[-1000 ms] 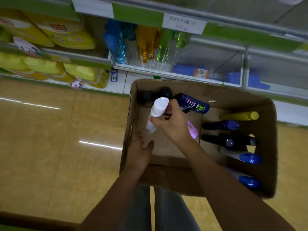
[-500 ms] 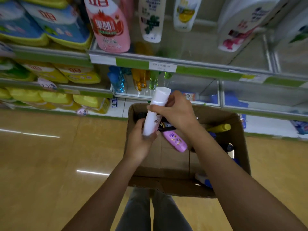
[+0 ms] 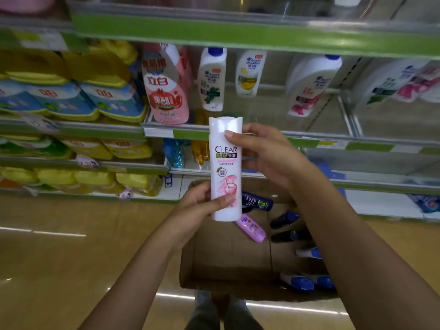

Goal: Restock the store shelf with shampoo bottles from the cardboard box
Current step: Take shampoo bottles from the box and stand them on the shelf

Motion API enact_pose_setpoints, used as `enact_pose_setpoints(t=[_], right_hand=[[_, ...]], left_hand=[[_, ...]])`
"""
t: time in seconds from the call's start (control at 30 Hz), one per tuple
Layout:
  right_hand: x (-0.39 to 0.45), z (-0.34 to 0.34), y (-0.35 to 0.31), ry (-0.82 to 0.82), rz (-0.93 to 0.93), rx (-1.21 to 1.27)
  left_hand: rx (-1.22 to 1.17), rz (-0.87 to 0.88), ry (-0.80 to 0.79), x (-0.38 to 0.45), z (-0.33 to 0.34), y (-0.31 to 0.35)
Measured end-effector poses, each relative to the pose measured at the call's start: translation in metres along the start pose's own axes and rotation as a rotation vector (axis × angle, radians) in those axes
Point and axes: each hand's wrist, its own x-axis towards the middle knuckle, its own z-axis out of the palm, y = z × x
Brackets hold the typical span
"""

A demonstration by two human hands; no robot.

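A shop aisle with green-edged store shelves [image 3: 238, 34] and a glossy tan floor [image 3: 59, 258] sets the scene. Held upright in front of the middle shelf is a white and pink CLEAR shampoo bottle [image 3: 225, 167], label toward the camera. The left hand [image 3: 197, 206] grips its lower part, thumb across the front; the right hand [image 3: 264, 151] curls its fingers [image 3: 234, 136] round the neck just under the cap. Below both hands sits the open cardboard box [image 3: 228, 256], where a pink bottle [image 3: 251, 227], several dark bottles [image 3: 284, 219] and blue-capped ones [image 3: 300, 282] lie. Head & Shoulders bottles [image 3: 212, 79] stand on the shelf behind. The step in hand looks like carrying this bottle to the shelf; next it needs a free gap and an upright set-down, label outward.
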Motion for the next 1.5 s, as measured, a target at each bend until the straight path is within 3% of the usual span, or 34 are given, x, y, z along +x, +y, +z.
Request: enact_pose_setpoints(t=[0.27, 0.57, 0.8, 1.03, 1.17, 1.37, 1.43, 1.5], right_hand=[[-0.021, -0.001, -0.037, -0.093, -0.037, 0.06], [-0.039, 0.01, -0.066, -0.193, -0.021, 0.103], [-0.047, 0.019, -0.084, -0.192, -0.103, 0.117], [-0.051, 0.023, -0.097, -0.042, -0.135, 0.014], [-0.053, 0.025, -0.102, 0.023, -0.171, -0.069], [-0.057, 0.025, -0.112, 0.014, -0.183, -0.091], [-0.059, 0.023, -0.115, -0.013, -0.185, -0.085], [-0.061, 0.02, -0.117, -0.021, -0.18, -0.071]], left_hand=[[-0.158, 0.014, -0.086, -0.02, 0.007, 0.032], [-0.624, 0.003, -0.293, -0.033, 0.012, 0.046], [-0.668, -0.012, -0.62, -0.035, 0.008, 0.058], [-0.671, -0.1, -0.448, -0.03, 0.004, 0.045], [-0.706, -0.097, -0.454, -0.036, 0.008, 0.046], [-0.664, -0.027, -0.629, -0.035, 0.016, 0.06], [-0.636, 0.006, -0.583, -0.036, 0.018, 0.066], [-0.566, 0.076, -0.435, -0.039, 0.021, 0.072]])
